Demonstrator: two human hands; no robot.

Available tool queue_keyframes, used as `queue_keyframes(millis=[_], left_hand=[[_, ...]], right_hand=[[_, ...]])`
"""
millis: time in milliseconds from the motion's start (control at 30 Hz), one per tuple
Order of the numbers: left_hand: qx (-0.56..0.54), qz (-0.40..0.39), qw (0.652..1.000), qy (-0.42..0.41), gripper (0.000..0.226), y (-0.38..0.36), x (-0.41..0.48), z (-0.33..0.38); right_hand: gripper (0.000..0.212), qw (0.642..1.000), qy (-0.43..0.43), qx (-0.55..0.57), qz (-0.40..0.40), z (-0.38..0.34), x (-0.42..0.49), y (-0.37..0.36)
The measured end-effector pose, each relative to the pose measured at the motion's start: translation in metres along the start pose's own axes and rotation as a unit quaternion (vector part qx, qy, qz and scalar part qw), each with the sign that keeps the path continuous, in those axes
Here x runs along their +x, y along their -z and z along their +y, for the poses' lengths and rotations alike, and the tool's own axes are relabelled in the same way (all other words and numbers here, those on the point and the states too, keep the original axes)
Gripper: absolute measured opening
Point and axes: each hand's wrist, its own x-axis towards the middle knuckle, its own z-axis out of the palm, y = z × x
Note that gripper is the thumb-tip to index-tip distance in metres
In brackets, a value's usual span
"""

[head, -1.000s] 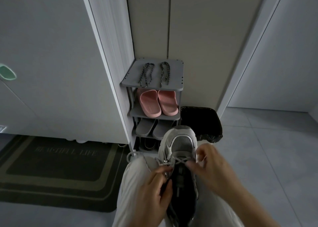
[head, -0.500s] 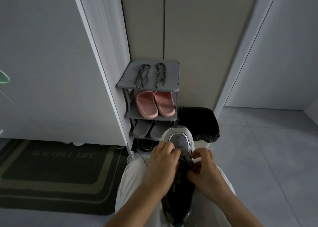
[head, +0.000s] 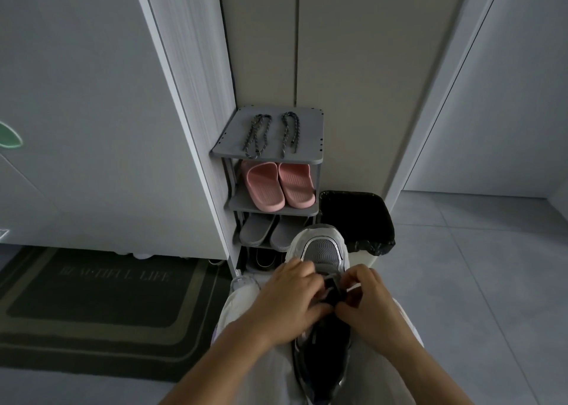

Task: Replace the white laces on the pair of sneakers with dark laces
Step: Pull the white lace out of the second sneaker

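A grey and white sneaker [head: 322, 251] lies on my lap, toe pointing away from me. My left hand [head: 289, 297] rests over its lace area with the fingers curled onto the white lace [head: 330, 278]. My right hand [head: 365, 300] pinches the same lace at the right side of the eyelets. Two dark braided laces [head: 258, 135] [head: 289, 134] lie side by side on the top of the grey shoe rack [head: 310, 158]. A second sneaker [head: 242, 281] peeks out by my left knee.
Pink slippers [head: 278, 186] and grey slippers [head: 261, 229] fill the rack's lower shelves. A bin with a black bag [head: 356, 220] stands right of the rack. A dark doormat [head: 92, 306] covers the floor at left. Grey tiles [head: 476, 281] stretch to the right.
My left hand moved from the sneaker's heel side up onto the lace area. My right hand shifted slightly while working the white lace. The sneaker stays on my lap.
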Motion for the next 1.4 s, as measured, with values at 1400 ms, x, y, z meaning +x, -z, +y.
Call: queue_keyframes(millis=[1400], left_hand=[[0.126, 0.110, 0.986, -0.011, 0.015, -0.004, 0.009, -0.002]], right_hand=[[0.026, 0.999, 0.025, 0.007, -0.030, 0.017, 0.009, 0.004]])
